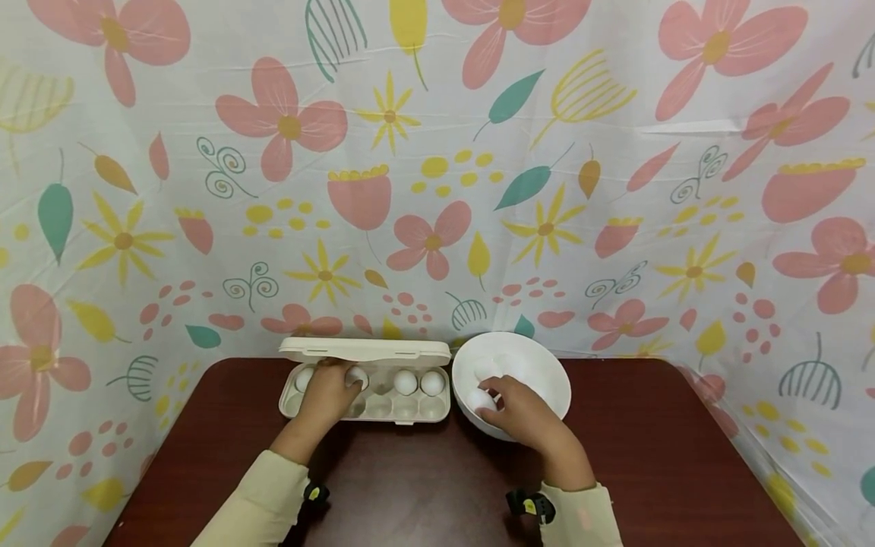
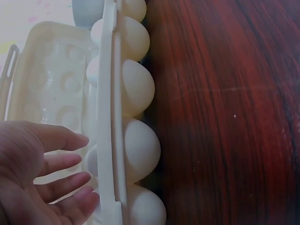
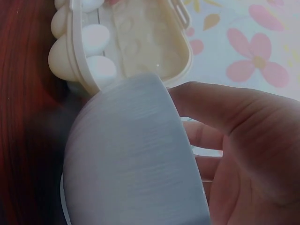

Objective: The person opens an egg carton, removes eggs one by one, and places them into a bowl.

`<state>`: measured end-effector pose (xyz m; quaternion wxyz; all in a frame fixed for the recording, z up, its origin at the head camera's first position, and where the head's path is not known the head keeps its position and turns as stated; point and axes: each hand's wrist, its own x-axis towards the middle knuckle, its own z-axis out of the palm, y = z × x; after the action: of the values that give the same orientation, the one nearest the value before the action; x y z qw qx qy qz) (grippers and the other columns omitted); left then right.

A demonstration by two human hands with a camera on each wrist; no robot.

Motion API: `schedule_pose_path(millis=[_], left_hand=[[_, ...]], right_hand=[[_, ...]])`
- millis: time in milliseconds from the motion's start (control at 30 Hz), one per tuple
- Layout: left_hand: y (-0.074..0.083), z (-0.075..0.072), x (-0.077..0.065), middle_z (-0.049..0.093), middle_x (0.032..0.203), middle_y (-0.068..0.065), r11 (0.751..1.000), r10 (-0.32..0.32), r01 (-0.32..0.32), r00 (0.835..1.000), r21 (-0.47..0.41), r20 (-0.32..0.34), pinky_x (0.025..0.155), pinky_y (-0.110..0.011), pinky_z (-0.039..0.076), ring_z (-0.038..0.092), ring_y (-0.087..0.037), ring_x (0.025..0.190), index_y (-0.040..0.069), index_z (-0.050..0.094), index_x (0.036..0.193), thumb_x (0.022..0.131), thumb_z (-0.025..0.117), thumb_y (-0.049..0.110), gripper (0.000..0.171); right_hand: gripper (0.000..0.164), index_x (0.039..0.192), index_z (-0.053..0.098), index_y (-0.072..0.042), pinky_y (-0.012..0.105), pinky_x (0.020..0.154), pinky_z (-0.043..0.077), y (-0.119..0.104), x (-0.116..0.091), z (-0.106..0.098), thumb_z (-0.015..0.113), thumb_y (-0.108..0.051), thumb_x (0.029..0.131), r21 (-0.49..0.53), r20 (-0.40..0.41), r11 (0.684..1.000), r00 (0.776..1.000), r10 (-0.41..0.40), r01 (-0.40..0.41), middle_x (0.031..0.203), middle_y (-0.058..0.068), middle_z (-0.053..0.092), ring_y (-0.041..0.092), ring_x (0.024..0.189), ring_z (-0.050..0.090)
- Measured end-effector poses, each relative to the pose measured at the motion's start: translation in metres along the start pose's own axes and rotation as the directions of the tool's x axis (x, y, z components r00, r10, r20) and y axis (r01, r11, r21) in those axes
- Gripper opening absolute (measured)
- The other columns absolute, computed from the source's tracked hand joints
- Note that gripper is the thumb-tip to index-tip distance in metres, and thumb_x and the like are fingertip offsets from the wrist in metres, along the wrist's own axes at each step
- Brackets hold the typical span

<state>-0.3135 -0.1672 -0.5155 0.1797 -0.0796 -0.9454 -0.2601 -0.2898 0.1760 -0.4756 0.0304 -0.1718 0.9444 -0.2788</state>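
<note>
In the head view my left hand [image 1: 326,391] reaches over the back row of a cream egg carton [image 1: 406,410], whose lid is raised. Its spread, slightly bent fingers stand close around a white egg [image 1: 356,377] seated in a cup; in the left wrist view the fingertips are right by that egg [image 2: 92,161]. My right hand [image 1: 522,410] is over the near side of a white bowl [image 1: 560,380], pinching another white egg [image 1: 481,400] between thumb and fingers. In the right wrist view the bowl's wall [image 3: 131,154] hides that egg.
More eggs sit in the carton's back row: one at the left end [image 1: 304,378] and two at the right [image 1: 432,382]. Pale eggs [image 1: 487,368] lie in the bowl. Carton and bowl stand side by side on a dark red-brown table [image 1: 417,486], before a flowered curtain [image 1: 437,190].
</note>
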Motion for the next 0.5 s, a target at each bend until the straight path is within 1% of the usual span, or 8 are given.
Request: schedule_pose_path(millis=[233, 367, 500], left_hand=[[-0.0002, 0.0025, 0.0004, 0.074, 0.111, -0.020, 0.999, 0.028, -0.028, 1.000, 0.039, -0.007, 0.095, -0.053, 0.050, 0.063, -0.044, 0.110, -0.001, 0.075, 0.113, 0.077, 0.074, 0.006, 0.036], [-0.0012, 0.0040, 0.0004, 0.074, 0.110, -0.020, 0.996, 0.054, -0.054, 0.999, 0.074, -0.004, 0.098, -0.052, 0.049, 0.063, -0.042, 0.112, -0.002, 0.074, 0.111, 0.076, 0.074, 0.006, 0.035], [-0.0013, 0.0059, 0.0005, 0.074, 0.112, -0.020, 0.988, 0.093, -0.091, 0.996, 0.123, -0.007, 0.098, -0.051, 0.049, 0.064, -0.042, 0.111, -0.002, 0.074, 0.110, 0.074, 0.074, 0.004, 0.036]], right_hand=[[0.035, 0.120, 0.071, -0.007, 0.037, 0.085, 0.055, 0.0045, -0.0008, -0.0026, 0.077, -0.021, 0.088, 0.026, 0.043, 1.000, 0.999, 0.011, -0.012, 0.107, 0.006, 0.068, 0.020, 0.095, 0.066], [0.035, 0.121, 0.070, -0.006, 0.037, 0.084, 0.054, 0.0065, -0.0017, -0.0031, 0.076, -0.021, 0.089, 0.036, 0.062, 0.999, 0.998, 0.003, -0.005, 0.106, 0.007, 0.068, 0.020, 0.093, 0.066], [0.030, 0.118, 0.069, -0.010, 0.036, 0.082, 0.054, 0.0083, -0.0013, -0.0034, 0.076, -0.021, 0.090, 0.038, 0.079, 0.999, 0.997, 0.011, -0.014, 0.102, 0.006, 0.070, 0.016, 0.089, 0.065]])
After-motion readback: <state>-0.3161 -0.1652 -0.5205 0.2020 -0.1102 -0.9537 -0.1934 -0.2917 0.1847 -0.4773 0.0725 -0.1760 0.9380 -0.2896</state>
